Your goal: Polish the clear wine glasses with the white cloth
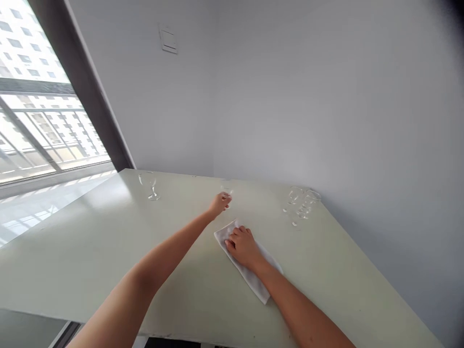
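Far out over the middle of the white table (174, 270), my left hand (219, 203) is closed around a clear stemmed glass (226, 189), whose bowl shows above the fingers. The lower part of that glass is mostly hidden by the hand. Nearer to me, my right hand (243, 245) rests on a folded white cloth (255, 282), its fingers curled onto the upper end. The cloth lies flat and slantwise on the table, partly under my right wrist.
Another clear stemmed glass (152, 188) stands upright at the far left of the table. Several clear glasses (302, 200) are grouped near the right edge by the wall. A window (39, 96) is at the left, and a switch plate (168, 40) is on the wall.
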`<state>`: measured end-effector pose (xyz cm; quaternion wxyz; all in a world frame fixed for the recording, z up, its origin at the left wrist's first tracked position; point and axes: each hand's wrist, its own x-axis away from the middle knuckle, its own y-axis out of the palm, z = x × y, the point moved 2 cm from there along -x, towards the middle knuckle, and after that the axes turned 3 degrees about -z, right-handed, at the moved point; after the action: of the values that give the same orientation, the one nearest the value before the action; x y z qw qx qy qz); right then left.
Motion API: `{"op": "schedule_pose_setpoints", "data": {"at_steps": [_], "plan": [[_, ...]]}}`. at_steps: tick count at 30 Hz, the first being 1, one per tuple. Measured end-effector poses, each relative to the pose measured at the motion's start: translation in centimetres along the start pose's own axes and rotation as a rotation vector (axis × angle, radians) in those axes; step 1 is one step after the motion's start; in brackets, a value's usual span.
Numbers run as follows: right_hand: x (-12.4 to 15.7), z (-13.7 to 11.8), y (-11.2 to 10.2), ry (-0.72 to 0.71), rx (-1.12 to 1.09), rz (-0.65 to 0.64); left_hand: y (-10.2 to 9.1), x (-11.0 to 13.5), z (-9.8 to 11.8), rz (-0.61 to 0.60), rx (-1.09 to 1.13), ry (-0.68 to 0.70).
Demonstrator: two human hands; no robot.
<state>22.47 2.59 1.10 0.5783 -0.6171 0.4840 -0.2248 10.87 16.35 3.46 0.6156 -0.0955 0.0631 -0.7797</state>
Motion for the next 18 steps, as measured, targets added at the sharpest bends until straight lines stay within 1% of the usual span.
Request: {"op": "schedule_pose_setpoints", "data": {"at_steps": [3, 6, 8, 10, 11, 13, 15, 18], "plan": [[0.1, 0.0, 0.1, -0.01, -0.003, 0.001, -7.5, 3.2, -1.5, 0.175, -0.03, -0.013], [0.1, 0.1, 0.4, -0.016, -0.007, 0.015, -14.5, 5.8, -3.3, 0.357, -0.046, -0.059], [0.2, 0.2, 0.6, -0.024, -0.016, 0.028, -18.5, 7.0, -4.4, 0.459, -0.051, -0.095], [0.2, 0.2, 0.7, -0.03, -0.024, 0.038, -21.6, 7.8, -5.3, 0.536, -0.052, -0.127], [0.2, 0.2, 0.7, -0.03, -0.026, 0.041, -22.9, 8.0, -5.7, 0.565, -0.051, -0.142], [0.2, 0.2, 0.8, -0.026, -0.026, 0.04, -24.7, 8.2, -6.3, 0.604, -0.047, -0.164], [0.1, 0.3, 0.8, -0.02, -0.029, 0.035, -25.7, 8.1, -6.9, 0.619, -0.041, -0.18], [0.2, 0.3, 0.9, -0.016, -0.041, 0.032, -26.4, 7.6, -7.7, 0.629, -0.032, -0.194]]}}
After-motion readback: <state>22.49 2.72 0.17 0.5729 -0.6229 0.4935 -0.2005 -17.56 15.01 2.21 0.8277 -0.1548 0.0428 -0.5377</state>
